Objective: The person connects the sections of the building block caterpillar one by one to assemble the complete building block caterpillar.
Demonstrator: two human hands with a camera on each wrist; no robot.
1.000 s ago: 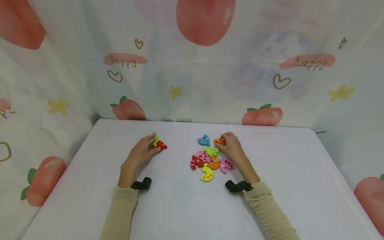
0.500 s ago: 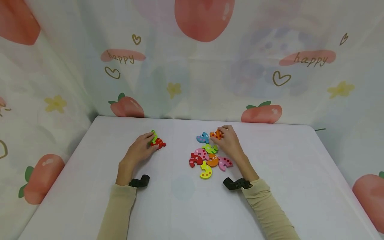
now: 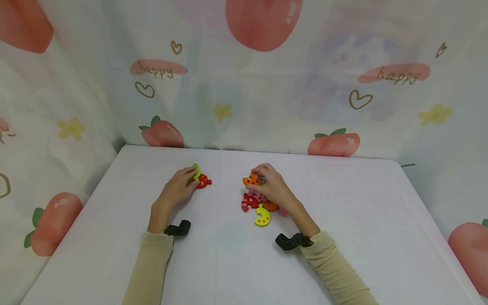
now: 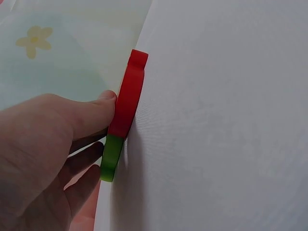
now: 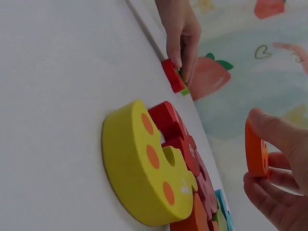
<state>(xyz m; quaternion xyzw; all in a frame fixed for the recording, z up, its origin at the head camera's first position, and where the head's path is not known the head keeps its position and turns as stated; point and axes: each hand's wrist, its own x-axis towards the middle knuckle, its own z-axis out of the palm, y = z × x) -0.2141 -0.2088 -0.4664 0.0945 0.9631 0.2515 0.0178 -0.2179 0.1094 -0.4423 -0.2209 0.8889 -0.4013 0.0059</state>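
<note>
My left hand (image 3: 177,185) rests at the left of the white table, holding two touching puzzle pieces between thumb and fingers. One is light green (image 3: 196,171), the other red with a 2 (image 3: 203,181); in the left wrist view the thumb presses on the red one's face. Raised over the pile, my right hand (image 3: 275,186) pinches an orange piece with red spots (image 3: 251,180) between thumb and fingers. In the right wrist view this orange piece (image 5: 256,149) is well off the table. Below it lie a yellow piece (image 3: 262,215), a red striped piece (image 3: 249,202) and a pink one (image 3: 259,196).
Partly under the right hand are another orange piece (image 3: 271,206), a second pink piece (image 3: 282,211) and a blue piece (image 3: 262,180). A printed cloth (image 3: 267,106) hangs behind the table's far edge. Each wrist wears a black camera mount (image 3: 178,228).
My right hand has lifted the spotted orange piece from the pile's far right and carried it left, over the other pieces. The left hand stays on the green and red pieces.
</note>
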